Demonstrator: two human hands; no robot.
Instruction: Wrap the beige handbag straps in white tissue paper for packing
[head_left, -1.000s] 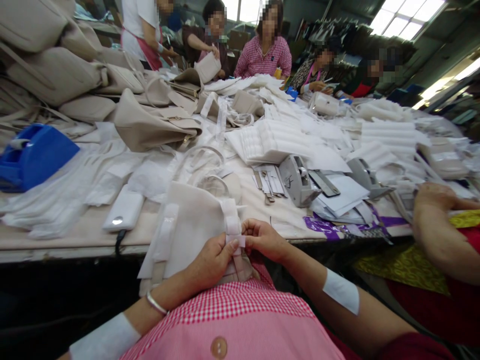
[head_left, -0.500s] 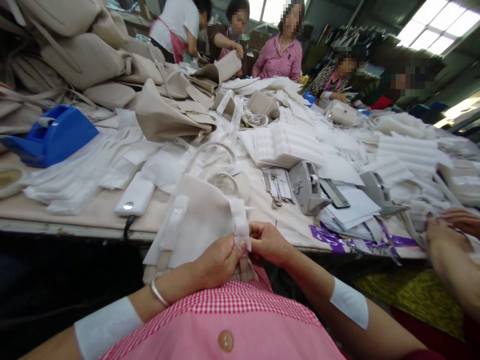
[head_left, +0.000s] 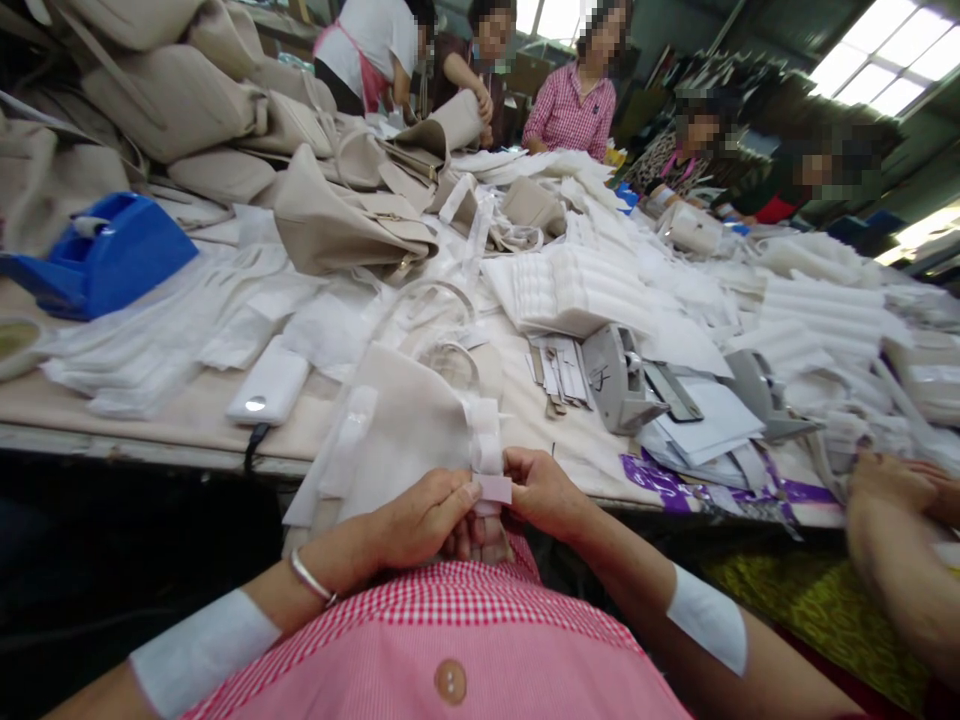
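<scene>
A beige handbag under white foam sheeting leans against the table edge in front of me. White foam wrap covers its strap on the right side. My left hand is closed on the wrapped strap, thumb on top and some fingers curled beneath. A short white strip lies across the wrap between my hands. My right hand pinches at the right side of the wrap, close to the strip's end; its fingertips are partly hidden.
A blue tape dispenser and white power bank stand left. Grey tape dispenser, phone and foam stack lie right. Beige bags pile up behind. A co-worker's hands work at right; several people stand across.
The strip across the wrap now shows more fully. My left hand has shifted slightly left and down, its thumb drawn back from the strip's middle; my right hand stays at the wrap's side.
</scene>
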